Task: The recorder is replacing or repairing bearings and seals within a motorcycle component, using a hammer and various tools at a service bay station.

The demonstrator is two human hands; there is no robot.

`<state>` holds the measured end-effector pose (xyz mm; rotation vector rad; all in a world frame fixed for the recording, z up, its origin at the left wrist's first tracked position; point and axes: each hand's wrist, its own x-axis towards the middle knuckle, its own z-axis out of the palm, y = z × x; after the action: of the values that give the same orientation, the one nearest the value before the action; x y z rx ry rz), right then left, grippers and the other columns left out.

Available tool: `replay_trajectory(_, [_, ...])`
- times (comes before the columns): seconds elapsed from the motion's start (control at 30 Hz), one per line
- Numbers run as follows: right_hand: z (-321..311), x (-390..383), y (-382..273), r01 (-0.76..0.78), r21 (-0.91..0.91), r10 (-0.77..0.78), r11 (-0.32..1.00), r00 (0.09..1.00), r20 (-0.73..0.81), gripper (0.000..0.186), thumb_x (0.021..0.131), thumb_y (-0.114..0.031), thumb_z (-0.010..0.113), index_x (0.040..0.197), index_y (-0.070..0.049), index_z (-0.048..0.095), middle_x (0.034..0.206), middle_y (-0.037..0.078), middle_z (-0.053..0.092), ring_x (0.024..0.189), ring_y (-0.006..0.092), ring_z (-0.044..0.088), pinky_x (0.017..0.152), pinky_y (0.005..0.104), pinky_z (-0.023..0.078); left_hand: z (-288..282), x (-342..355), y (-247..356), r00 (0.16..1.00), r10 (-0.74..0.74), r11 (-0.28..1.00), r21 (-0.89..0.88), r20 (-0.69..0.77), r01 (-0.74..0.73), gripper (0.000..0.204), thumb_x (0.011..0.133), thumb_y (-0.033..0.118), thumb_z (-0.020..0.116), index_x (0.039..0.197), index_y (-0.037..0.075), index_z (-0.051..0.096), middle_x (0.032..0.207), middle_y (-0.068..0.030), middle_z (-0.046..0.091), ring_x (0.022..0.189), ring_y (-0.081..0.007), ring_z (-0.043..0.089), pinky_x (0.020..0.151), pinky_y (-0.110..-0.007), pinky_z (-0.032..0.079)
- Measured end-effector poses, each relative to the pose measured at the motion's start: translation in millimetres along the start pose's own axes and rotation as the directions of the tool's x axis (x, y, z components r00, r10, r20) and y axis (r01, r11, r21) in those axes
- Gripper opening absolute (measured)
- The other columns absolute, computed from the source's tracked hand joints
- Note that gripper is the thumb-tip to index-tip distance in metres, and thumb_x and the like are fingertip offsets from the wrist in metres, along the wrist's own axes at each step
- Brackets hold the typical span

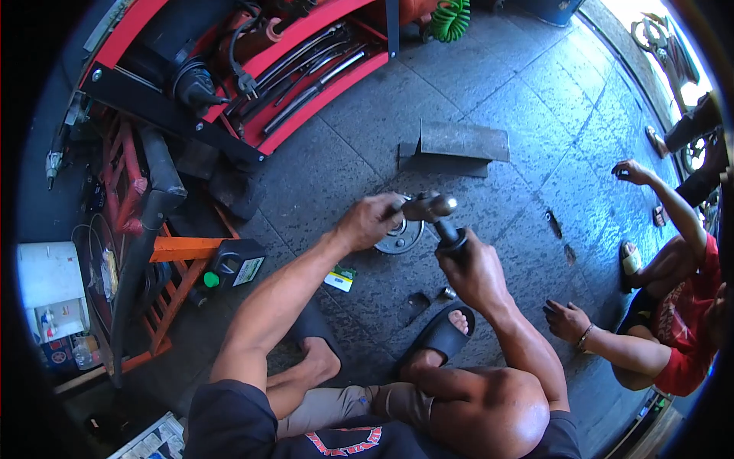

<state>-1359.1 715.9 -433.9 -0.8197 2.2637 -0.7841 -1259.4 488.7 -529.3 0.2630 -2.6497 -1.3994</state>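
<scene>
My right hand [474, 271] is closed round the dark grip of a ball-peen hammer [442, 206]. The hammer's metal head is raised, its rounded end facing right. My left hand [371, 222] is closed just left of the hammer head, fingers pinched together. Whatever the left fingers hold is mostly hidden by the hand and the hammer head. Below both lies a round metal part [399, 243] with a flat rim and holes, resting on the floor and partly covered by my left hand.
An angled metal piece [462, 144] lies ahead on the tiled floor [336, 130]. A red tool cart [306, 115] stands far left, above an orange frame [183, 249] and black bottle [237, 262]. A small metal socket-like piece [448, 293] lies near my foot. A person in red [688, 321] crouches at right.
</scene>
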Motion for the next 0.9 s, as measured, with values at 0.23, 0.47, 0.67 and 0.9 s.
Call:
replay_trajectory(0.23, [35.0,-34.9,118.7,-0.362,-0.198,0.291,0.911,0.903,-0.315,0.031,0.085,-0.019,0.072,0.105,-0.002,0.055,0.089,0.025,0.069,0.084,0.0472,0.067,0.074,0.0534,0.051,-29.6,-41.7,-53.3,0.763,-0.471,0.843,0.028,-0.443,0.537,0.036,0.098,0.036,0.058,0.092,0.001,0.063,0.078,-0.0227,0.068,0.079,-0.0426,0.068,0.07,-0.052,0.05])
replay_trajectory(0.47, [55.5,-52.7,172.7,-0.476,-0.287,0.251,0.831,0.783,-0.57,0.048,0.08,-0.01,0.072,0.125,-0.002,0.057,0.111,0.018,0.062,0.114,0.0358,0.057,0.101,0.0483,0.041,-3.6,-70.2,-79.6,0.703,-0.695,0.604,0.406,-0.154,0.686,0.041,0.095,0.038,0.061,0.091,-0.003,0.063,0.085,-0.0292,0.068,0.087,-0.0498,0.065,0.077,-0.056,0.049])
replay_trajectory(0.67, [88.7,22.3,106.1,-0.126,0.27,0.195,0.955,0.949,-0.247,0.046,0.09,-0.019,0.072,0.125,0.006,0.056,0.121,0.025,0.058,0.104,0.0409,0.063,0.091,0.0436,0.053,19.3,-56.5,-55.6,0.783,-0.47,0.78,0.224,-0.408,0.585,0.035,0.096,0.032,0.063,0.113,0.001,0.063,0.098,-0.0191,0.069,0.09,-0.0345,0.068,0.082,-0.045,0.053])
replay_trajectory(0.9, [82.3,61.7,101.8,-0.018,0.243,0.086,0.97,0.959,-0.272,0.049,0.09,-0.023,0.073,0.128,0.004,0.057,0.123,0.024,0.06,0.108,0.0346,0.063,0.094,0.0437,0.051,42.4,-41.3,-51.2,0.562,-0.809,0.586,-0.29,-0.171,0.756,0.038,0.097,0.023,0.064,0.123,-0.004,0.061,0.093,-0.0153,0.073,0.082,-0.0221,0.07,0.074,-0.035,0.054])
